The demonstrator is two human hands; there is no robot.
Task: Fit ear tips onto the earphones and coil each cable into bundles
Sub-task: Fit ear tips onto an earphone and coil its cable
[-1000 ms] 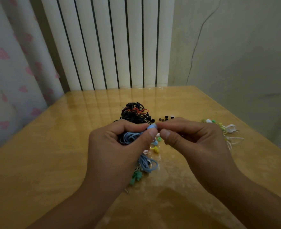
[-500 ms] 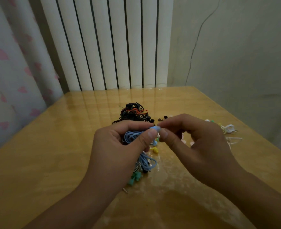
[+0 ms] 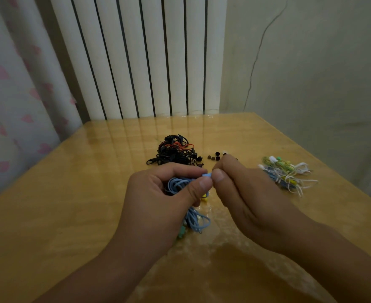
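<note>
Head view: above the glossy wooden bench point(image 3: 71, 215), the left hand point(image 3: 156, 206) pinches the pale blue earbud point(image 3: 207, 175) with its looped blue cable point(image 3: 178, 185), while the right hand point(image 3: 245, 193) pinches at its 3 o'clock end — best to hold the bud still and press the tip on squarely. The tip itself is hidden between the fingertips, and the tiny dark ear tips point(image 3: 213, 158) at 12 o'clock are too small to count.

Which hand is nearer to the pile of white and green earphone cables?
Right. The right hand is just beside the pile of white and green earphone cables; the left hand is farther, beyond the right hand.
</note>
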